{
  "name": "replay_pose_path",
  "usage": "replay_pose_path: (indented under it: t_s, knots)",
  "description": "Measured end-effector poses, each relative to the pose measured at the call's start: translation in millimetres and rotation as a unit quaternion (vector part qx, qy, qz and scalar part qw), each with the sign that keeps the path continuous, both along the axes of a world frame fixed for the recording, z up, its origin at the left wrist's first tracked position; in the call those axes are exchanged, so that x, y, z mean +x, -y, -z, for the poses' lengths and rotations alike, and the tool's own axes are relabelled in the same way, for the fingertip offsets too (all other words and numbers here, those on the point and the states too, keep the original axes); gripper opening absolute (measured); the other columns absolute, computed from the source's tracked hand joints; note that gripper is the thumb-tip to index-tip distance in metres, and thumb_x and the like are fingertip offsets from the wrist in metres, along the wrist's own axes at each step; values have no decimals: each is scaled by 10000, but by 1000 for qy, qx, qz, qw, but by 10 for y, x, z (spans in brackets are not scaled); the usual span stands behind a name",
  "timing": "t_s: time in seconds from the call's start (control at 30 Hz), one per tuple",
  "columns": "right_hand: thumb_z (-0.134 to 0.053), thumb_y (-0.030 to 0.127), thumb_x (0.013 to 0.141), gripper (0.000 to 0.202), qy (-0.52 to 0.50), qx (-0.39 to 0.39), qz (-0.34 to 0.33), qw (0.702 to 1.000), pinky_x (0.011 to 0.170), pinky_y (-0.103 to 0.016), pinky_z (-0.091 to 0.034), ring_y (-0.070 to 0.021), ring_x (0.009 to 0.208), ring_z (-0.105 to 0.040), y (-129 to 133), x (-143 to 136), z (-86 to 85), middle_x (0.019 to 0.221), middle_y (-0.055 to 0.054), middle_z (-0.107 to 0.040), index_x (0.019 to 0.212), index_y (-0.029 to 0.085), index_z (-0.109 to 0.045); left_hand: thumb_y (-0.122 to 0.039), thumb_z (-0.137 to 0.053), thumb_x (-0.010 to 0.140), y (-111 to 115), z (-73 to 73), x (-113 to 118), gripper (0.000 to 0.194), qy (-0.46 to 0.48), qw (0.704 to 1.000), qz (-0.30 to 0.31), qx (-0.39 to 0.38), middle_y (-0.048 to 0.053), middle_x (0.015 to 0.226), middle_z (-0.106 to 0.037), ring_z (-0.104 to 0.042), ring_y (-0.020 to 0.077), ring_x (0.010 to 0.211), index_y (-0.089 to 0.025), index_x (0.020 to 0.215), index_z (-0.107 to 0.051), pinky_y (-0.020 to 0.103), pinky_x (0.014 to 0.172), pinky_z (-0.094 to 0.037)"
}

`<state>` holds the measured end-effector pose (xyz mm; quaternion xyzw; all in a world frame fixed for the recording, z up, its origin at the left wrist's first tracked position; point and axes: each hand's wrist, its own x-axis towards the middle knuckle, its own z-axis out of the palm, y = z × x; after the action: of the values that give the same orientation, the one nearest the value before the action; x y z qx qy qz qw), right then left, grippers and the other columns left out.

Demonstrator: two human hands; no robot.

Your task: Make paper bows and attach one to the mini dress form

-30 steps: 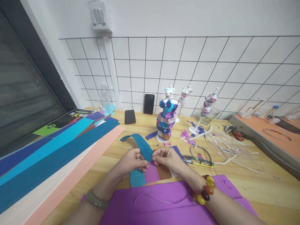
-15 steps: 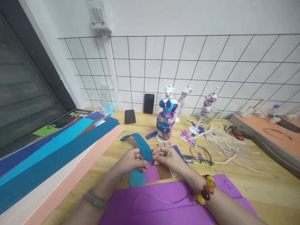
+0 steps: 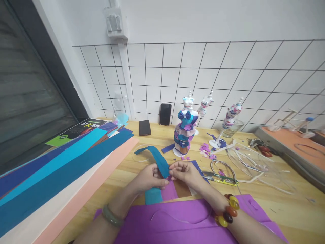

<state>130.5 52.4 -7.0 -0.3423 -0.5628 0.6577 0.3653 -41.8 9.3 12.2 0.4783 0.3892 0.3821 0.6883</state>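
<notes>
Between my two hands is a teal strip of crepe paper (image 3: 158,159), its far end curling up and away to the left. My left hand (image 3: 149,179) is closed on the strip's near end, thumb laid along the edge. The fingertips of my right hand (image 3: 185,173) pinch the strip's right edge. Under my hands lie a lighter teal piece (image 3: 153,196), a purple piece (image 3: 169,191) and a brown piece (image 3: 182,189). Nearest my body is a large purple sheet (image 3: 177,220) with a thin thread across it.
Long coloured paper strips (image 3: 63,169) cover the left side. A decorated mini dress form (image 3: 186,132) stands behind my hands, with two smaller ones beyond. Scissors (image 3: 220,178), wire coils and purple scraps lie to the right. Two phones (image 3: 144,127) are at the back.
The camera view has shifted, so everything sits slightly further right and lower. My left thumb has extended along the strip's end toward the right hand. Both hands still hold the strip.
</notes>
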Motion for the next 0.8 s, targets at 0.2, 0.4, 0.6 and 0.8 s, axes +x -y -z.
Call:
replay_pose_path:
  t_s: [0.2,0.4,0.6,0.8]
  knots:
    - [-739,331,582,275,-4,7,1,1000,533,-237,-470,-102,501,-591,7,-9,32,573,12,-618,714,138,-595,-268,-709,616,15,23,32,312,-21,999,-27,14,18,723,-597,-542,111,620,-143,873,-584,250,567,-469]
    - [-732,348,588,278,-2,18,-9,1000,550,-249,-473,-112,523,-593,22,-20,35,598,7,-618,730,146,-604,-251,-692,627,17,45,42,271,-29,998,-56,2,40,701,-613,-571,133,651,-127,847,-591,258,572,-486]
    - [-703,373,628,303,-5,29,-15,999,582,-253,-458,-111,563,-588,27,12,0,670,-9,-620,802,142,-608,-243,-703,614,9,42,44,282,-31,998,-61,-9,36,682,-616,-570,121,620,-120,845,-597,250,565,-486]
    - [-707,350,628,308,33,69,-40,996,504,-226,-392,-89,479,-501,18,10,74,512,51,-533,845,151,-615,-240,-713,603,4,44,40,312,-26,997,-67,-14,34,687,-618,-576,121,617,-122,865,-590,260,576,-492]
